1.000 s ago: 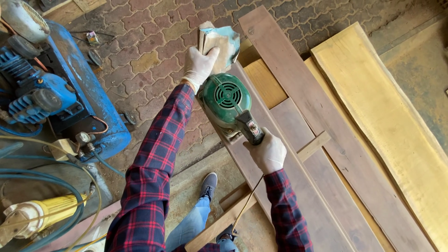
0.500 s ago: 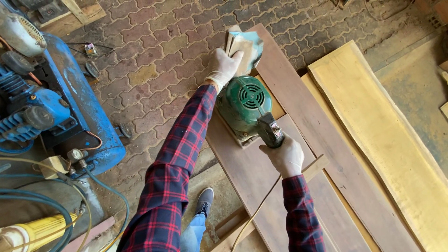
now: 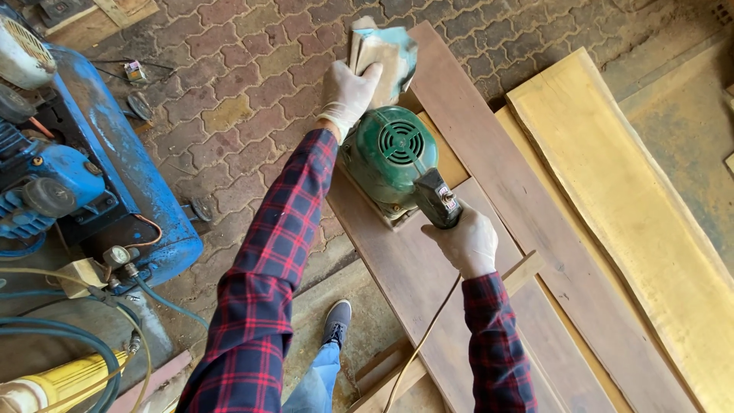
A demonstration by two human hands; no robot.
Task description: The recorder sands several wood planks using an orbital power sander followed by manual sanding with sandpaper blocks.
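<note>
A green electric sander (image 3: 394,160) rests flat on a dark brown board (image 3: 428,283). My right hand (image 3: 466,241), gloved, grips its black rear handle. My left hand (image 3: 350,92), also gloved, reaches past the sander's far side and presses on a folded sheet of sandpaper with a teal patch (image 3: 386,53) at the board's far end. Both arms wear red and black plaid sleeves. A cord (image 3: 420,344) runs from the sander toward me.
A blue air compressor (image 3: 84,183) with hoses stands at the left on brick paving. A yellow tool (image 3: 69,382) lies at the lower left. More dark boards and a pale yellow slab (image 3: 634,206) lie to the right. My shoe (image 3: 336,321) is below.
The sander and both hands have slid farther along the board, away from me. My left hand stays on the sandpaper at the board's end.
</note>
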